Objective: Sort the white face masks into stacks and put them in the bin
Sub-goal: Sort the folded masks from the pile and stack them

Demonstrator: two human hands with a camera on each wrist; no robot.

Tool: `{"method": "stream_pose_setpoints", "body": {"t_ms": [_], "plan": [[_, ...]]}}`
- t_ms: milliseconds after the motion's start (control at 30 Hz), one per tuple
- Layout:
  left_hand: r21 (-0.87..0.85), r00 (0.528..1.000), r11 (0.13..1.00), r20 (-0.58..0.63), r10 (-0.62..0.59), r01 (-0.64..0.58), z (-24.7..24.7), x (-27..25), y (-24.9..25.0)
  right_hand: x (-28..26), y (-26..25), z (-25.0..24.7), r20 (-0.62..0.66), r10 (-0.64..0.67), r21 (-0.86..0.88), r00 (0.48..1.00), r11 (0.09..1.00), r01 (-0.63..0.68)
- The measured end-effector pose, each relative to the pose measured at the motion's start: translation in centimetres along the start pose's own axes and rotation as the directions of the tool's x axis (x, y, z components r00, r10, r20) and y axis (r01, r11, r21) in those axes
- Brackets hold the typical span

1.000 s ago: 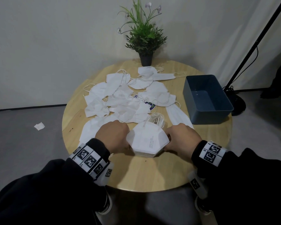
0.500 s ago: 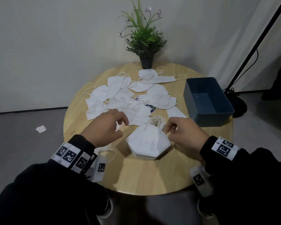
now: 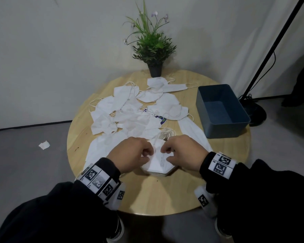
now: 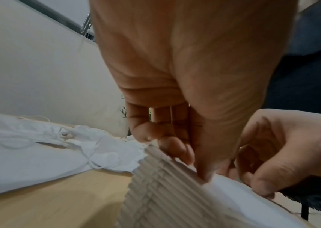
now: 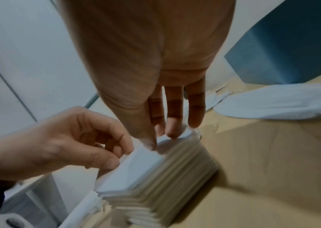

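Both hands (image 3: 158, 155) returned onto hexagonal layered mask stack (image 3: 158, 165), fingertips curled, pinching top mask.

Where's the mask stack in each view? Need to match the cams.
Head: mask stack low centre, on the table between both hands.
Left wrist: lower right, its layered edge under the left hand.
Right wrist: bottom centre, below the right hand.
Shared landmark: the blue bin, also top right in the right wrist view.
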State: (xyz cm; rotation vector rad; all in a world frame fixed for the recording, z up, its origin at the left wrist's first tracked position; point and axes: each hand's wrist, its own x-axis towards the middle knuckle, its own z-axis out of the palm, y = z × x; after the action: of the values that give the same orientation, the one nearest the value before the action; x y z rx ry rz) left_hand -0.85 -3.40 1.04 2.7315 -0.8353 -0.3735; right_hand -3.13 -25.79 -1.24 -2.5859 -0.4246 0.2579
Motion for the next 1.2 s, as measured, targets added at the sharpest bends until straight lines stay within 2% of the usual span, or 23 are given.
{"method": "stream_pose_setpoints", "body": {"t_ms": [67,133,233,300,433,567,700,867,1000,1200], "plan": [[-0.126,1.000,0.992,-0.003,-0.011,0.010,-0.6,-0.3,-0.3,0.1,-0.1,-0.3,-0.091,0.058,0.160,0.994,0.986,-0.043],[-0.312,0.998,0.950,-0.056,-0.038,0.019,-1.7,-0.4,-0.7,0.5,0.1,-0.7,-0.205,0.137,0.390,0.969,0.920,-0.048],[-0.529,0.968,0.848,-0.210,-0.137,0.005,-3.7,0.5,-1.3,1.6,1.2,-1.6,-0.280,0.319,0.702,0.905,0.712,-0.034],[-0.551,0.949,0.834,-0.256,-0.185,0.014,-5.0,2.5,-1.8,2.5,2.0,-2.3,-0.275,0.426,0.793,0.862,0.607,-0.048],[-0.359,0.967,0.933,-0.224,-0.121,0.034,-7.7,9.8,-3.3,4.9,3.5,-3.2,-0.225,0.542,0.872,0.810,0.483,-0.081],[-0.107,0.987,0.993,-0.139,-0.074,0.059,-9.0,19.8,-4.6,7.5,4.5,-3.5,-0.169,0.580,0.881,0.797,0.451,-0.141],[0.110,0.992,0.986,-0.035,-0.119,0.122,-8.4,27.7,-5.6,9.4,5.4,-3.4,-0.145,0.614,0.890,0.776,0.423,-0.168],[0.305,0.976,0.944,0.134,-0.174,0.127,-7.0,33.7,-7.2,10.5,5.9,-3.6,-0.143,0.623,0.885,0.769,0.428,-0.183],[0.339,0.953,0.922,0.165,-0.253,0.186,-5.5,36.9,-7.7,10.3,6.1,-3.2,-0.144,0.602,0.893,0.785,0.421,-0.159],[0.297,0.949,0.930,0.160,-0.271,0.215,-5.8,38.6,-7.3,10.4,7.0,-3.3,-0.135,0.608,0.900,0.782,0.406,-0.160]]}}
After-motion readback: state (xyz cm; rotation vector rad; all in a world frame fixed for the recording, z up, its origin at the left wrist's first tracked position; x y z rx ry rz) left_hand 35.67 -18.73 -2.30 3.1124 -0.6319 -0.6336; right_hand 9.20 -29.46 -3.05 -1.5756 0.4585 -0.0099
